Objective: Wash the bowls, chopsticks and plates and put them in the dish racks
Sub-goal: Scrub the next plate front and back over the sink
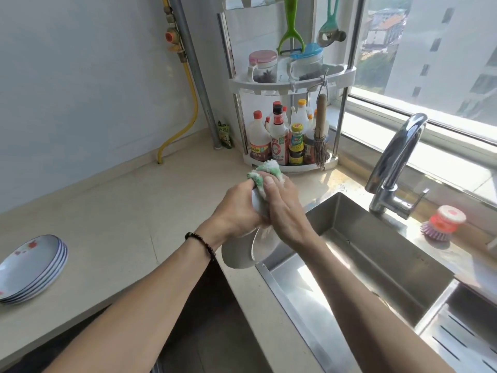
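My left hand (236,208) grips a white bowl (238,254) on its side, above the counter edge beside the sink. My right hand (285,208) holds a green and white dishcloth (265,172) against the upper part of the bowl, thumb lying over the cloth. Both hands hide most of the bowl's rim and inside. A stack of several white plates (31,267) with red flower prints and blue edges lies at the left on the counter.
The steel sink (357,254) opens to the right, with a chrome tap (395,162) behind it and a slotted steel drain tray (462,337) at lower right. A red and purple dish brush (442,223) stands on the ledge. A corner shelf (290,82) holds sauce bottles and jars.
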### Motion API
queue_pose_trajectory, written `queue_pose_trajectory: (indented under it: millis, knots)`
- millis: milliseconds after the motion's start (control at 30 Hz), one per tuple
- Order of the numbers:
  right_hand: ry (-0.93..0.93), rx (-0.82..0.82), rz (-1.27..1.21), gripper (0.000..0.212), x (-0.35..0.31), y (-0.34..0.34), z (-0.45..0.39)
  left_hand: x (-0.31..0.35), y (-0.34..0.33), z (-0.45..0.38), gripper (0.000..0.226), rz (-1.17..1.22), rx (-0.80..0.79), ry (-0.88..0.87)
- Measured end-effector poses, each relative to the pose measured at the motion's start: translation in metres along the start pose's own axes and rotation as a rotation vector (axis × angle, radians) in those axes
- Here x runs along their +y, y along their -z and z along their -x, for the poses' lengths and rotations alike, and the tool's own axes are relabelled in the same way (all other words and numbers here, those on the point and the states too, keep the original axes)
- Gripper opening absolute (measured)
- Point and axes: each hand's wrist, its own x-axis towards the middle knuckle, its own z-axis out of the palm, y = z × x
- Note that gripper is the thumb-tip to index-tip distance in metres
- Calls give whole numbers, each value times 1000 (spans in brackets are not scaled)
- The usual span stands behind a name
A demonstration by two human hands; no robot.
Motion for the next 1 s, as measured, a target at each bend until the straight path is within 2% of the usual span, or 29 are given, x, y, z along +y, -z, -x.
queue_pose_trajectory:
  millis: [167, 300, 433, 567, 667, 700, 800, 867, 933, 1000]
  knots:
    - [-182, 71, -172, 52, 16, 6, 3, 3, 2, 4, 42, -31, 87, -26]
    - [-83, 22, -184, 42, 6, -7, 15, 8, 2, 2, 47, -62, 73, -66]
    - [-191, 111, -331, 45, 5, 5, 3, 6, 1, 5, 45, -79, 86, -66]
    - [-48, 28, -160, 47, -6, -2, 8, 10, 4, 4, 48, 3, 109, -70]
    - [-230, 81, -317, 46, 4, 11, -10, 11, 6, 8, 46, -85, 45, -93]
    - [-252, 113, -301, 48, 6, 12, -11, 10, 4, 9, 46, -76, 32, -93]
    - [-65, 116, -94, 49, -3, -6, 2, 9, 0, 7, 46, -32, 89, -87]
    - [-15, 77, -68, 47, -2, -10, 9, 7, 0, 7, 47, -31, 87, -79]
    - [-123, 92, -147, 46, 6, 0, 2, 5, 6, 10, 46, 12, 56, -96]
    - [-408, 180, -294, 44, 11, 15, -3, 3, 14, 17, 47, 126, 31, -106]
